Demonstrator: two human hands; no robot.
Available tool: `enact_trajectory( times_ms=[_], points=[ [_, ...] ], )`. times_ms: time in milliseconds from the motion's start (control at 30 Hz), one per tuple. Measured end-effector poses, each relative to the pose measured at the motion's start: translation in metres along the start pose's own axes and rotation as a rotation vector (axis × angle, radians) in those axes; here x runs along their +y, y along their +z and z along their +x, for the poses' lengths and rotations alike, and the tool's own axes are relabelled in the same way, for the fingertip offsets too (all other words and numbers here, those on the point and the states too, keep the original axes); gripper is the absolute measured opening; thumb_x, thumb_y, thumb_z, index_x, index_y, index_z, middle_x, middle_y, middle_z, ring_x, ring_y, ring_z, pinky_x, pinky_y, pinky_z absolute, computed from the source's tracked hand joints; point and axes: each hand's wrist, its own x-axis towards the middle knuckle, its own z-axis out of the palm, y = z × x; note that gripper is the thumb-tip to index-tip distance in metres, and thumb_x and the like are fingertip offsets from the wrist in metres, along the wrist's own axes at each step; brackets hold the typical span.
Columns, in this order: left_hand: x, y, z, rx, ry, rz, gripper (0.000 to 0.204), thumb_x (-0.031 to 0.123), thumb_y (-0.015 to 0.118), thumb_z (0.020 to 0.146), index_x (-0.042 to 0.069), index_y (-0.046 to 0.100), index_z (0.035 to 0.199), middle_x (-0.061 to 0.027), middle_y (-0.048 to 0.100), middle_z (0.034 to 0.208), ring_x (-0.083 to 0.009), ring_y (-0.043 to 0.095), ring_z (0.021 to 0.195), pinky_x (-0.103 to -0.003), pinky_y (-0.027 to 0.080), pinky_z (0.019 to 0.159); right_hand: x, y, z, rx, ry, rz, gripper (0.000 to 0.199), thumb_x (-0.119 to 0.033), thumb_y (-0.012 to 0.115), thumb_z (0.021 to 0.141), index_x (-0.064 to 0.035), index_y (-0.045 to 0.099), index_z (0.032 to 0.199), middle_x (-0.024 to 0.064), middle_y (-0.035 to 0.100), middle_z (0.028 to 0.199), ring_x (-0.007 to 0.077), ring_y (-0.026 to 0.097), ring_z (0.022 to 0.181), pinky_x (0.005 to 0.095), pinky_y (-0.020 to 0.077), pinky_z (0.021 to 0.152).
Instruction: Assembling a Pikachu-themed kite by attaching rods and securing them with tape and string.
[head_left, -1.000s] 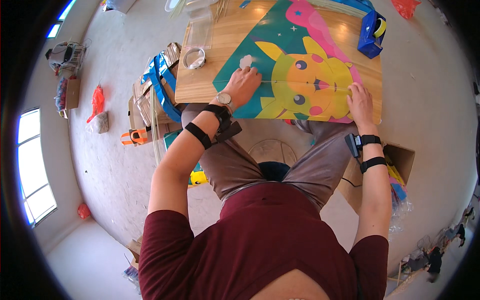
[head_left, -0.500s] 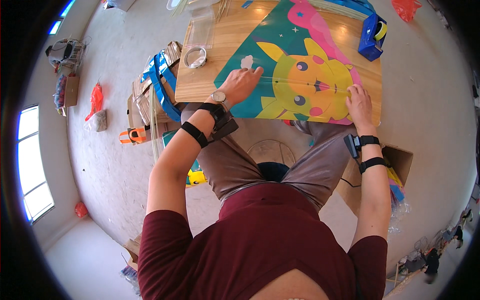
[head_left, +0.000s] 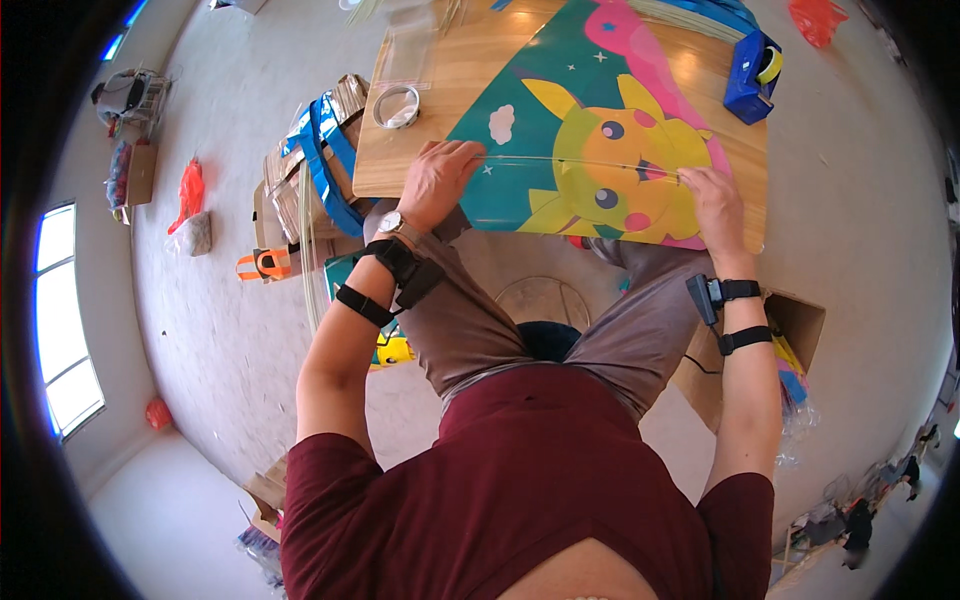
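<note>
Pressing both hands on the kite point(head_left: 600, 150) lying on the worktop point(head_left: 440, 90), my left hand point(head_left: 440, 180) and right hand point(head_left: 712, 200) pinch a thin rod point(head_left: 580, 165) across it. A tape ring point(head_left: 396, 106) sits beyond the left hand, a blue dispenser point(head_left: 750, 75) at the far right corner.

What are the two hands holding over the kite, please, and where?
A thin rod, one end at each hand, stretched across the cartoon kite.
</note>
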Motion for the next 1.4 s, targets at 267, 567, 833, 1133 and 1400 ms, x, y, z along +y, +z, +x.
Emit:
enact_trajectory(
  times_ms=[267,567,833,1133,1400],
  points=[
    [0.021,0.032,0.017,0.003,-0.079,-0.148,0.009,0.014,0.067,0.091,0.007,0.067,0.097,-0.0096,0.068,0.090,-0.0333,0.064,0.086,-0.041,0.050,0.080,-0.050,0.030,0.009,-0.018,0.013,0.077,0.022,-0.001,0.063,0.085,-0.0073,0.073,0.103,0.0088,0.064,0.097,0.0294,0.065,0.091,0.0390,0.0529,0.077],
    [-0.001,0.047,0.002,0.095,-0.130,-0.093,0.007,0.013,0.066,0.090,0.008,0.067,0.096,-0.0090,0.067,0.091,-0.0314,0.063,0.091,-0.042,0.048,0.083,-0.022,0.031,-0.001,-0.056,0.061,0.093,0.026,0.002,0.061,0.085,-0.0060,0.071,0.107,0.0103,0.061,0.097,0.0292,0.062,0.097,0.0389,0.0517,0.079],
    [-0.037,0.027,-0.038,0.306,-0.264,0.060,0.021,0.014,0.072,0.087,0.007,0.069,0.107,-0.0109,0.069,0.105,-0.0341,0.060,0.103,-0.043,0.045,0.095,-0.007,0.025,-0.001,-0.014,0.031,0.069,0.012,-0.003,0.063,0.090,-0.0045,0.067,0.100,0.0111,0.064,0.100,0.0308,0.064,0.096,0.0395,0.0517,0.080],
    [-0.025,0.039,-0.070,0.400,-0.521,0.084,0.040,0.017,0.073,0.085,0.009,0.063,0.122,-0.0136,0.060,0.124,-0.0348,0.052,0.119,-0.045,0.040,0.102,-0.001,0.018,0.003,0.000,0.042,0.005,0.012,-0.004,0.067,0.088,-0.0058,0.067,0.100,0.0092,0.066,0.098,0.0298,0.065,0.093,0.0381,0.0526,0.078],
    [-0.014,0.046,-0.075,0.292,-0.421,0.154,0.036,0.020,0.069,0.090,0.014,0.067,0.126,-0.0107,0.058,0.129,-0.0335,0.050,0.124,-0.046,0.037,0.105,-0.005,0.019,0.008,-0.031,0.029,0.030,0.009,-0.003,0.064,0.091,-0.0027,0.067,0.100,0.0105,0.066,0.096,0.0298,0.064,0.094,0.0372,0.0507,0.081]
  ],
)
